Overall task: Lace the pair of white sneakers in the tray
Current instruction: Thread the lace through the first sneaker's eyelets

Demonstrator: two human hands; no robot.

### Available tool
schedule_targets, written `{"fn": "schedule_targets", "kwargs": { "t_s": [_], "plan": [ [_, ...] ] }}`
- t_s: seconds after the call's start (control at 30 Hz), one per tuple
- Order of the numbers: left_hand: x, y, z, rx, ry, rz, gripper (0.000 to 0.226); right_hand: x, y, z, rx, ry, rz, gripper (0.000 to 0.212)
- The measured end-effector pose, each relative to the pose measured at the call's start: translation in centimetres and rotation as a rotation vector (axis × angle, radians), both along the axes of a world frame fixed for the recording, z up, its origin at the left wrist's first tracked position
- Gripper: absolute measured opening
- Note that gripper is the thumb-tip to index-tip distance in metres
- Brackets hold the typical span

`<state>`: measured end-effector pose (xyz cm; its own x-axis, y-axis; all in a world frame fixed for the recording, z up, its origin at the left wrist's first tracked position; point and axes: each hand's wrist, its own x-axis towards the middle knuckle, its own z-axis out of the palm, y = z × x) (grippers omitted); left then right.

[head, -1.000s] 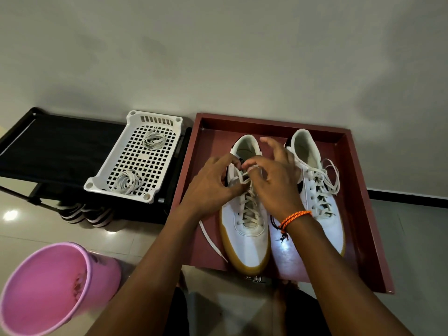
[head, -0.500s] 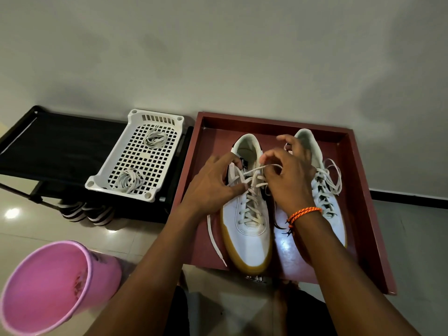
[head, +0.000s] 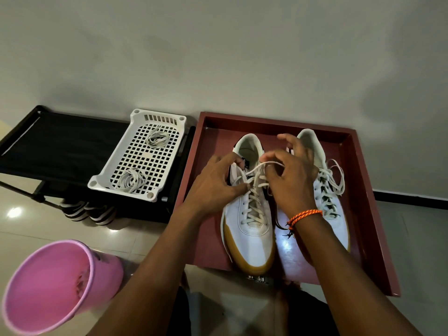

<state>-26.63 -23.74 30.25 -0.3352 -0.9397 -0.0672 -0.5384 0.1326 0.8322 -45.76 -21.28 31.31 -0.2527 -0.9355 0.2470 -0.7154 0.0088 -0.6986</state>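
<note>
**Both hands on lace at top of L sneaker**

Hands: both arms reach fwd from bottom of view into the tray (head: 368, 190). Left hand (head: 213, 183) lies over the inner-left side of the left sneaker (head: 249, 214), knuckles up, thumb and forefinger tips pinched on the lace (head: 257, 169) near the upper eyelets. Right hand (head: 293, 175) sits just across, above the gap between the shoes; thumb and forefinger curled, pinching the lace's other run. Other fingers of that hand arch up and spread, holding nothing. Lace stretches in a raised strand between the two hands, above the tongue. Orange braided band (head: 304, 215) on right wrist.

Sneakers: pair side by side in tray, toes toward the viewer, heels toward wall. Left one white w/ tan sole edge, laced in crossings up most of the front. Right sneaker (head: 332, 209) also laced, loose loops lying at its upper right side; partly hidden by right forearm.

Surface/room: tray is dark red, shallow-walled, on a glossy tiled floor (head: 29, 229) against a plain grey wall (head: 218, 57). Just left of tray: white perforated basket (head: 138, 161) w/ two coiled lace bundles, resting on a black rack (head: 60, 144). Striped shoes (head: 89, 212) under the rack. Pink bucket (head: 55, 287) at lower left, tilted toward camera.
</note>
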Motion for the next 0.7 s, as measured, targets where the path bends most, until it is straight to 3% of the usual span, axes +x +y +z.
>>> {"fn": "schedule_targets", "kwargs": {
  "t_s": [0.2, 0.47, 0.57, 0.7],
  "plan": [
    [-0.1, 0.2, 0.0, -0.008, 0.036, 0.005, 0.039, 2.1, 0.7, -0.7, 0.128, 0.164, 0.163, 0.012],
    [-0.1, 0.0, -0.1, 0.047, 0.075, 0.025, 0.04, 0.3, 0.1, 0.0, -0.007, 0.015, -0.028, 0.01],
    [-0.3, 0.1, 0.0, 0.056, 0.104, 0.03, 0.038, 0.8, 0.2, -0.3, 0.014, 0.016, 0.072, 0.022],
    [-0.2, 0.2, 0.0, 0.053, 0.114, 0.022, 0.036, 2.2, 0.6, -1.0, 0.127, 0.129, 0.147, 0.011]
  ]
}}
